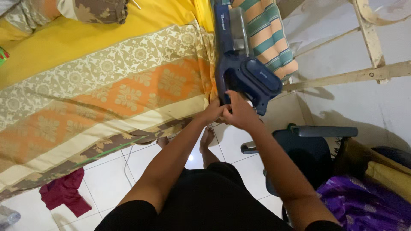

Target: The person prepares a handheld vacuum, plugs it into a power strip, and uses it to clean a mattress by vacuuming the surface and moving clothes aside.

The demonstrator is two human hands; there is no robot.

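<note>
Blue handheld vacuum [244,64] at bed edge [201,102], left hand [212,112] and right hand [239,113] gripping its handle

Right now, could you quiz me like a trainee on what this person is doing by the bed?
1. True or false: both hands grip the blue handheld vacuum.
2. Which cloth lies on the tiled floor? A. dark red cloth B. green towel C. white sock
3. What colour is the fabric at lower right?

Key: 1. true, the left hand and the right hand meet at its handle. 2. A. 3. purple fabric.
</note>
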